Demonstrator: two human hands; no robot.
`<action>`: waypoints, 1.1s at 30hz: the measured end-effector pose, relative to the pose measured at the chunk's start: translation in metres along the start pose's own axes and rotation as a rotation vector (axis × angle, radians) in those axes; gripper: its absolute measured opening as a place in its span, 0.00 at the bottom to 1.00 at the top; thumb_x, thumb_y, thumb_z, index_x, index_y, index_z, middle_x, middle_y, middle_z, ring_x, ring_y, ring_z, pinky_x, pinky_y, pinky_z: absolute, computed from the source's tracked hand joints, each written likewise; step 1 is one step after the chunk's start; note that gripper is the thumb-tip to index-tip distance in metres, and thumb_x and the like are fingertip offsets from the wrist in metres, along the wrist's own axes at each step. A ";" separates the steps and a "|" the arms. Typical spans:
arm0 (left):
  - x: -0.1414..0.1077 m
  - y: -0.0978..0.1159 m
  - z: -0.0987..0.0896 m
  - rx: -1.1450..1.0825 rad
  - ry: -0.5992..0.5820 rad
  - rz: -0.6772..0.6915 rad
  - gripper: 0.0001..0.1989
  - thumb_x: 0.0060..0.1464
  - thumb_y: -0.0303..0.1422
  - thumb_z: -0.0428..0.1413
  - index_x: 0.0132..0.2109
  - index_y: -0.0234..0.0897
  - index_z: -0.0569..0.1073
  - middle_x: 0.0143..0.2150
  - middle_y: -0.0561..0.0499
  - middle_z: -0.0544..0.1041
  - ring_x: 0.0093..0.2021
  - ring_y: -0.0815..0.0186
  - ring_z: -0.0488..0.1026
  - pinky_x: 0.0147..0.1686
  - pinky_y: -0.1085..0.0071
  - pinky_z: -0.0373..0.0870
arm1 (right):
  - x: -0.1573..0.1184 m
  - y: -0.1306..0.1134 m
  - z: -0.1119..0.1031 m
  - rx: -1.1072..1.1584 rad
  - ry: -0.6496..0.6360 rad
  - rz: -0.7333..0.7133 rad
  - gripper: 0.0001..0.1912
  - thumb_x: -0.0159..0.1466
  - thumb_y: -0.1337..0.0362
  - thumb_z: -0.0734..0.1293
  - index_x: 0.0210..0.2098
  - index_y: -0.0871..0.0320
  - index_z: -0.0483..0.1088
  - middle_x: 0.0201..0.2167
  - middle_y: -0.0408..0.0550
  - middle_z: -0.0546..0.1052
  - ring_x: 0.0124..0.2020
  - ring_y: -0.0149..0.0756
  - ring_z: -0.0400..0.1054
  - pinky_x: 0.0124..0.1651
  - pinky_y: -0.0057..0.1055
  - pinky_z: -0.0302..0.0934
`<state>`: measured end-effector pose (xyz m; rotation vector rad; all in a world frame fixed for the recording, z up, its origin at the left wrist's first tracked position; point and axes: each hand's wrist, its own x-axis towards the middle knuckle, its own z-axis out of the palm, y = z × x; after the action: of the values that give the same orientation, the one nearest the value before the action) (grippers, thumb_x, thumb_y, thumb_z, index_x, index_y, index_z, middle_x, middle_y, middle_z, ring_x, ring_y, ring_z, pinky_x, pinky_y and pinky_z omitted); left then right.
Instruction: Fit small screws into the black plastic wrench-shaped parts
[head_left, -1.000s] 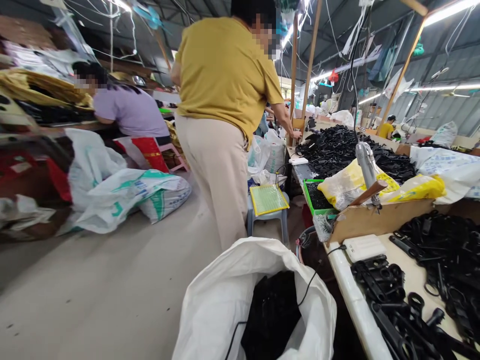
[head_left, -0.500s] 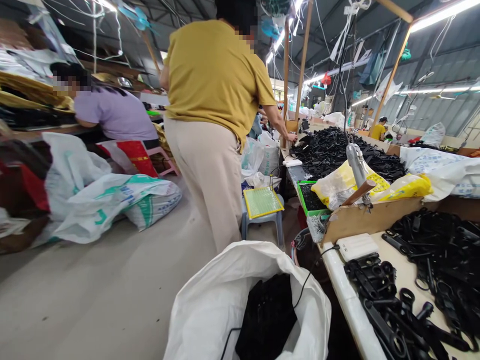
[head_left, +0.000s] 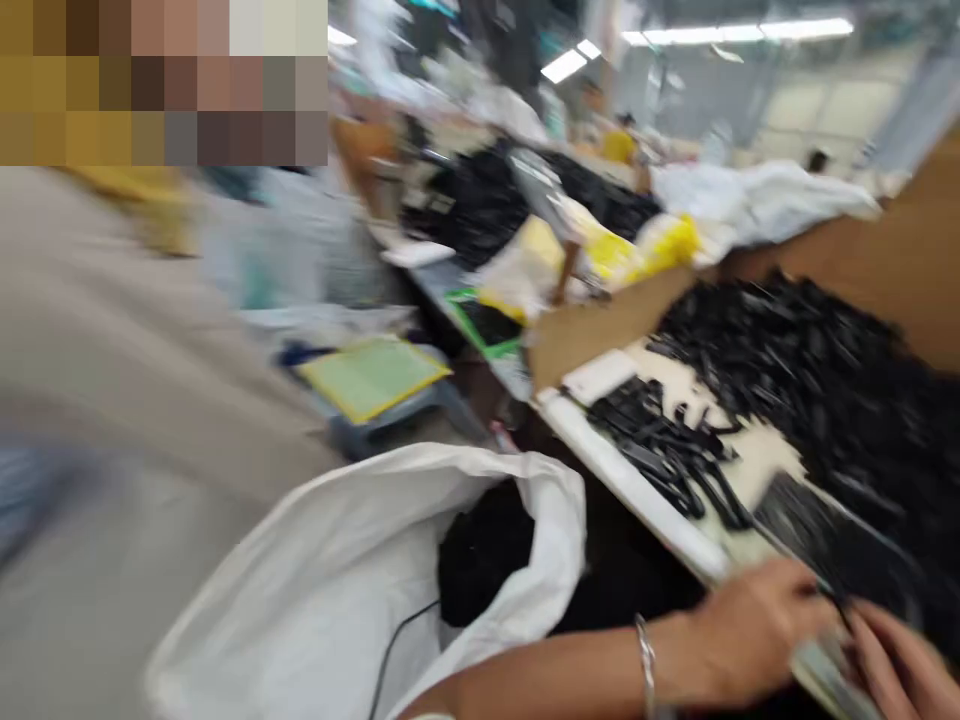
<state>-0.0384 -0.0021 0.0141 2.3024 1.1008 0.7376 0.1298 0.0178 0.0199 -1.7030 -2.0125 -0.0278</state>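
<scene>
My left hand (head_left: 757, 625), with a silver bangle at the wrist, is at the lower right over the front edge of the table. Its fingers are closed round a small black part (head_left: 832, 603). Close beside it at the right, my right hand (head_left: 900, 660) has its fingers together on the same part; motion blurs the details. Just beyond the hands lies a dark, shallow tray (head_left: 832, 540). A large heap of black plastic parts (head_left: 825, 370) covers the back of the table, and a smaller group of black parts (head_left: 675, 445) lies nearer the front edge.
A white sack (head_left: 300, 590) with black material inside stands left of the table. Beyond it is a stool with a yellow-edged green tray (head_left: 375, 375). A person in light trousers (head_left: 112, 330) stands at the left. A cardboard divider (head_left: 607, 325) crosses the table.
The view has swung to the right. Both my hands now show at the lower right, with a black part between them. The standing person appears closer and further left.
</scene>
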 end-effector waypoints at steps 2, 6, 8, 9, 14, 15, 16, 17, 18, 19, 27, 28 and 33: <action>0.004 -0.005 0.011 -0.149 0.108 0.018 0.15 0.59 0.20 0.48 0.49 0.34 0.73 0.47 0.42 0.74 0.50 0.62 0.72 0.50 0.65 0.73 | -0.026 0.002 -0.016 0.049 -0.020 0.110 0.22 0.67 0.44 0.56 0.39 0.48 0.75 0.33 0.50 0.78 0.30 0.45 0.75 0.30 0.40 0.71; 0.012 -0.013 0.023 -0.358 0.386 0.054 0.14 0.59 0.22 0.52 0.51 0.34 0.71 0.46 0.44 0.75 0.47 0.63 0.73 0.49 0.66 0.74 | -0.029 -0.002 -0.023 0.409 -0.065 0.354 0.18 0.64 0.49 0.62 0.40 0.56 0.74 0.29 0.48 0.79 0.28 0.39 0.76 0.32 0.33 0.71; 0.010 -0.011 0.024 -0.360 0.420 0.056 0.14 0.58 0.22 0.54 0.51 0.34 0.71 0.46 0.45 0.76 0.48 0.64 0.73 0.50 0.67 0.73 | -0.028 -0.003 -0.022 0.664 -0.029 0.469 0.17 0.61 0.50 0.67 0.41 0.57 0.71 0.29 0.47 0.79 0.28 0.38 0.76 0.33 0.32 0.72; 0.008 -0.009 0.024 -0.345 0.434 0.051 0.14 0.57 0.22 0.54 0.51 0.34 0.71 0.46 0.45 0.77 0.48 0.64 0.73 0.51 0.67 0.73 | -0.030 -0.005 -0.022 0.789 -0.011 0.513 0.17 0.60 0.51 0.69 0.42 0.57 0.69 0.29 0.46 0.78 0.28 0.37 0.76 0.33 0.33 0.73; 0.003 -0.001 0.026 -0.251 0.500 0.039 0.14 0.59 0.23 0.52 0.52 0.36 0.70 0.47 0.45 0.77 0.49 0.64 0.74 0.51 0.66 0.74 | -0.039 -0.016 -0.016 1.236 0.007 0.601 0.25 0.55 0.58 0.74 0.47 0.53 0.61 0.31 0.42 0.77 0.34 0.37 0.75 0.37 0.35 0.73; 0.003 -0.001 0.026 -0.232 0.507 0.044 0.14 0.59 0.23 0.52 0.52 0.36 0.71 0.47 0.45 0.77 0.49 0.65 0.75 0.51 0.67 0.74 | -0.039 -0.019 -0.015 1.294 0.012 0.613 0.26 0.55 0.59 0.74 0.49 0.53 0.60 0.31 0.42 0.78 0.35 0.35 0.75 0.39 0.35 0.73; 0.003 -0.001 0.026 -0.215 0.515 0.050 0.14 0.60 0.23 0.52 0.52 0.35 0.71 0.46 0.45 0.78 0.48 0.65 0.75 0.51 0.68 0.74 | -0.038 -0.021 -0.013 1.339 0.022 0.627 0.27 0.55 0.61 0.74 0.50 0.53 0.60 0.32 0.43 0.78 0.35 0.34 0.74 0.40 0.34 0.72; 0.003 -0.001 0.026 -0.201 0.521 0.056 0.13 0.60 0.23 0.52 0.51 0.35 0.71 0.46 0.45 0.78 0.48 0.65 0.75 0.50 0.68 0.74 | -0.037 -0.024 -0.012 1.370 0.037 0.645 0.27 0.55 0.62 0.74 0.50 0.53 0.61 0.33 0.43 0.78 0.34 0.33 0.74 0.40 0.33 0.72; 0.003 -0.001 0.026 -0.191 0.526 0.063 0.13 0.60 0.24 0.52 0.51 0.35 0.71 0.46 0.45 0.78 0.48 0.66 0.75 0.50 0.69 0.74 | -0.036 -0.026 -0.012 1.389 0.057 0.663 0.27 0.55 0.62 0.74 0.50 0.53 0.61 0.33 0.42 0.78 0.33 0.32 0.74 0.40 0.32 0.72; 0.003 -0.001 0.026 -0.184 0.530 0.071 0.13 0.60 0.24 0.52 0.51 0.35 0.71 0.45 0.45 0.78 0.48 0.66 0.75 0.50 0.70 0.74 | -0.034 -0.027 -0.011 1.396 0.075 0.679 0.27 0.54 0.63 0.75 0.49 0.54 0.62 0.32 0.42 0.78 0.32 0.31 0.73 0.39 0.31 0.71; 0.000 0.004 0.027 -0.207 0.548 0.110 0.12 0.60 0.22 0.52 0.50 0.34 0.71 0.44 0.46 0.77 0.46 0.68 0.75 0.48 0.73 0.74 | -0.031 -0.029 -0.005 1.342 0.196 0.742 0.23 0.50 0.66 0.75 0.43 0.56 0.66 0.21 0.34 0.71 0.24 0.28 0.69 0.32 0.27 0.69; 0.000 0.004 0.028 -0.213 0.547 0.114 0.13 0.59 0.22 0.52 0.50 0.35 0.71 0.43 0.47 0.77 0.45 0.69 0.75 0.48 0.74 0.74 | -0.031 -0.029 -0.003 1.331 0.215 0.747 0.22 0.50 0.66 0.75 0.43 0.57 0.67 0.20 0.34 0.70 0.24 0.28 0.69 0.32 0.27 0.68; 0.001 0.004 0.029 -0.219 0.558 0.095 0.12 0.58 0.21 0.54 0.49 0.33 0.72 0.42 0.47 0.77 0.43 0.69 0.75 0.46 0.76 0.74 | -0.030 -0.030 0.002 1.327 0.252 0.774 0.22 0.50 0.65 0.75 0.42 0.57 0.67 0.21 0.34 0.70 0.25 0.28 0.68 0.31 0.26 0.66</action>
<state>-0.0171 -0.0092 -0.0049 2.0206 1.0676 1.5212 0.1036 -0.0159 0.0152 -1.2609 -0.6513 1.0292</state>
